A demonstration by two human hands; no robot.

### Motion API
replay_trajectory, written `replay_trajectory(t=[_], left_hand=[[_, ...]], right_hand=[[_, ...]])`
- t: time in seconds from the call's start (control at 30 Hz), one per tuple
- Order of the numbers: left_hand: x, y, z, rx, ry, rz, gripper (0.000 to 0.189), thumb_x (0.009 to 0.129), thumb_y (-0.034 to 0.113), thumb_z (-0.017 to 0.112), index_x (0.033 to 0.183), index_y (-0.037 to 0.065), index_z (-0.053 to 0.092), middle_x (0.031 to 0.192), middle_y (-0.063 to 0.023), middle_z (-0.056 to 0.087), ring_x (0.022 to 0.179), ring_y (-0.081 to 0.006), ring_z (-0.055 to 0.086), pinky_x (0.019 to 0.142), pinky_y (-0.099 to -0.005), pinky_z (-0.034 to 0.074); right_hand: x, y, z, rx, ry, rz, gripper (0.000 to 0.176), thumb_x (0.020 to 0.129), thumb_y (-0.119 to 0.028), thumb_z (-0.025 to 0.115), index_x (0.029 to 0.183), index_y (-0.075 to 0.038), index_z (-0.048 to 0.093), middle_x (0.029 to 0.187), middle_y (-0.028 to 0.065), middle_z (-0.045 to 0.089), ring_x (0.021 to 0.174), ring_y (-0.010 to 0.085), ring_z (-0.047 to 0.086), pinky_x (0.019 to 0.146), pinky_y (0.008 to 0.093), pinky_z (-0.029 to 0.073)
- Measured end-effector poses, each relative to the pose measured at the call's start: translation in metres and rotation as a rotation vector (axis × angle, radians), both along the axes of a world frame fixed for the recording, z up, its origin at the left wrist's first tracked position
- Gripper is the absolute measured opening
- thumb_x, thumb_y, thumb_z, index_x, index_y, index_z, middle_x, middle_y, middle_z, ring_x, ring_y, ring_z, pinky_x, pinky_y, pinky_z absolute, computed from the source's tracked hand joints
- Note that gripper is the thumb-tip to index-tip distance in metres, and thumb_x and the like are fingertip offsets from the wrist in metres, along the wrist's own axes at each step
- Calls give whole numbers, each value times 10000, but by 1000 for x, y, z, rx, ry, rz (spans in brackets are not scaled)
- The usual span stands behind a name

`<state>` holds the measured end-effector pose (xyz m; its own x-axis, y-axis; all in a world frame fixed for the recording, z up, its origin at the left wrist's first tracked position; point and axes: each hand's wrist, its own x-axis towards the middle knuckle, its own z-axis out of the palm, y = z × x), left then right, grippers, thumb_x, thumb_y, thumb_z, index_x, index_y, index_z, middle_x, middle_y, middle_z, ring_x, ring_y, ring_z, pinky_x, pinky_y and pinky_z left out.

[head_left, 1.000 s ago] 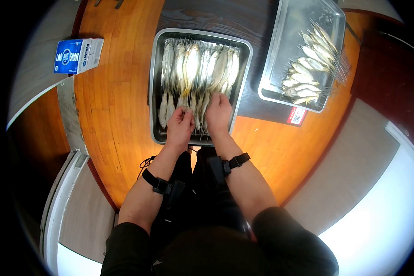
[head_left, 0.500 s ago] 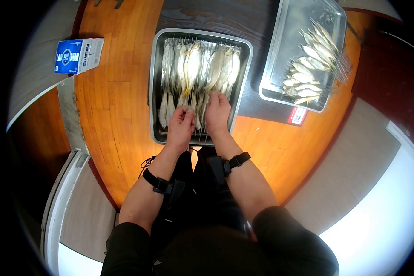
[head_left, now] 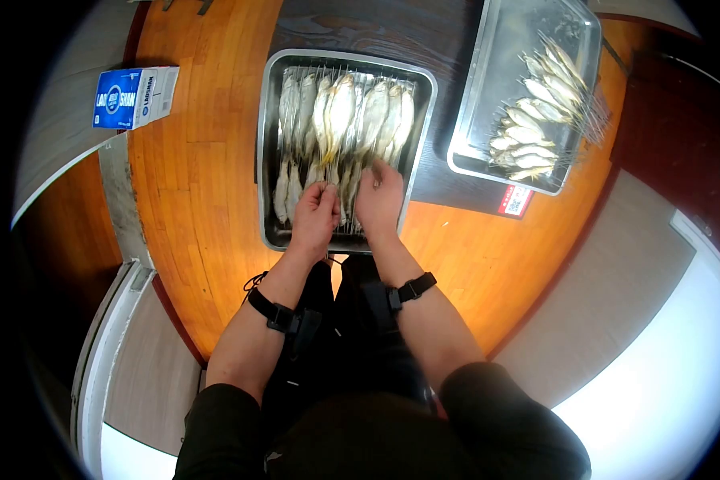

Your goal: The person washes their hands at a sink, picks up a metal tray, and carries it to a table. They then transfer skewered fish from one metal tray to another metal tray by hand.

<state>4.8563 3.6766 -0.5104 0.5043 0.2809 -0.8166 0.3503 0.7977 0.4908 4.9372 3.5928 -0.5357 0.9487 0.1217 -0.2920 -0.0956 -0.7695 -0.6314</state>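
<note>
1. Head view, change: the right hand (head_left: 378,200) has slid a little toward 11 o'clock since a second ago. Its fingertips (head_left: 376,170) now press, loosely together and gripping nothing, on the row of pale silver skewered fish (head_left: 340,112).
2. The left hand (head_left: 314,218) has barely moved. Its fingers are narrowed in a pinch on that row's near end.
3. The fish look nudged closer together, so the work seems to be evening out the row.
4. The row lies in the rectangular steel tray (head_left: 266,160) at 12 o'clock.
5. Surface: the round orange wooden worktop (head_left: 200,176) also carries a second steel tray (head_left: 488,80) of smaller skewered fish (head_left: 536,128) at 2 o'clock and a blue cardboard box (head_left: 128,98) at 10 o'clock.
6. Room: pale grey floor (head_left: 600,296) lies below the worktop's edge.
</note>
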Motion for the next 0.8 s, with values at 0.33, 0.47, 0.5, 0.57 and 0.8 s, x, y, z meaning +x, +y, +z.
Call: replay_trajectory(t=[0.33,0.47,0.5,0.57,0.8], left_hand=[[3,-10,-13,-22,-21,-40,154,980,222,486,895,95,506,669,28,446,544,-58,386,479,-207,311],[4,-13,-22,-14,6,-107,165,974,171,478,855,65,519,650,16,464,540,-68,405,474,-225,329],[5,-14,-23,21,38,-163,169,974,171,478,856,59,524,650,14,468,547,-69,412,474,-231,331],[7,-15,-24,35,58,-171,173,971,173,482,859,51,533,658,9,482,556,-72,426,479,-233,342],[12,-23,-23,135,121,-108,183,961,189,506,934,26,585,720,-3,551,597,-77,470,514,-234,388]], right_hand=[[6,10,11,378,542,-105,295,871,-193,613,1055,38,615,853,113,664,763,164,613,706,299,489],[4,9,1,390,598,-130,281,870,-188,604,1043,33,622,848,119,668,755,182,623,705,300,491],[5,8,-3,349,588,-125,271,871,-186,600,1030,31,627,841,123,669,754,190,628,706,303,491],[5,8,-3,308,582,-118,261,871,-184,596,1017,30,632,835,127,670,754,198,632,707,305,492],[3,14,15,264,385,-110,251,885,-167,568,1019,40,616,849,153,665,761,214,634,689,314,492]])
